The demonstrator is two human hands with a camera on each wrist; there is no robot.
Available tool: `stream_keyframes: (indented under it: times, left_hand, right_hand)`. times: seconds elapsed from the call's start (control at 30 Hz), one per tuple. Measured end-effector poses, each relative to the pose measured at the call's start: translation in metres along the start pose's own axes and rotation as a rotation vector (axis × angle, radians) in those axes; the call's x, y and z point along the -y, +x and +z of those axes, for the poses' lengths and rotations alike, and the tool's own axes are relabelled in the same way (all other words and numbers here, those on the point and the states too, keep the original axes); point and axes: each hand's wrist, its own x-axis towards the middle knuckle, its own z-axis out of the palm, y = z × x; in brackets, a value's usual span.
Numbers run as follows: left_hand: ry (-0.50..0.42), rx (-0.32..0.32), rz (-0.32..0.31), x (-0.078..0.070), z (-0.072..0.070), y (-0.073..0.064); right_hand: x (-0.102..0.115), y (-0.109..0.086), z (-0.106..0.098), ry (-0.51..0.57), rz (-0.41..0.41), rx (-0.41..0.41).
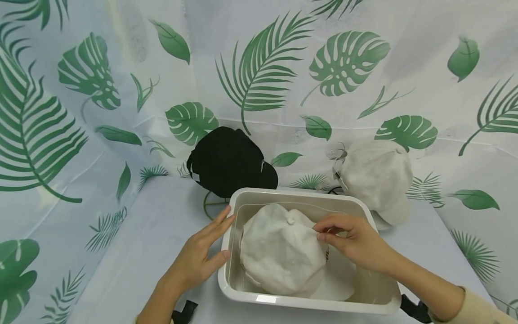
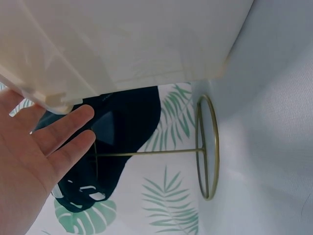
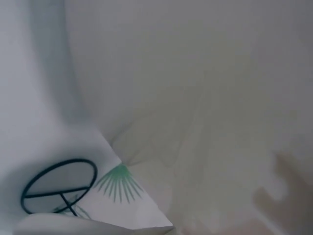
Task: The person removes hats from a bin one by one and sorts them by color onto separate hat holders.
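Observation:
A white baseball cap (image 1: 283,252) lies in a white plastic bin (image 1: 319,306), its brim toward the bin's front right. My right hand (image 1: 356,240) reaches over the bin's right side and pinches the crown between thumb and fingertips. On the other side, my left hand (image 1: 198,252) rests against the bin's left rim with fingers extended. The left wrist view shows that hand's fingers (image 2: 73,122) at the bin's outer corner. In the dim right wrist view, the right hand's fingers (image 3: 288,196) show only as a blurred shape.
Behind the bin, a black cap (image 1: 228,159) sits on a gold wire stand (image 2: 208,147). A second white cap (image 1: 376,175) is at the back right, near a dark round wire base (image 3: 58,188). A leaf-patterned curtain (image 1: 259,67) hangs behind the white table (image 1: 154,234).

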Motion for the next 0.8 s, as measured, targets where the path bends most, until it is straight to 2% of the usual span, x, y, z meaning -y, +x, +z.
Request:
stream_keyframes:
  times: [0.33,0.63,0.8]
  left_hand:
    - [-0.001,-0.006,0.009,0.001,0.002,-0.001]
    - [-0.004,-0.006,0.013,0.002,0.003,0.0]
    - [-0.003,-0.006,0.006,0.0,0.002,0.0]
  right_hand:
    - [0.003,-0.001,-0.009,-0.025,-0.078,-0.07]
    - [0.007,0.002,-0.023,-0.074,-0.198,-0.129]
    - [0.012,0.004,-0.03,-0.099,-0.21,-0.132]
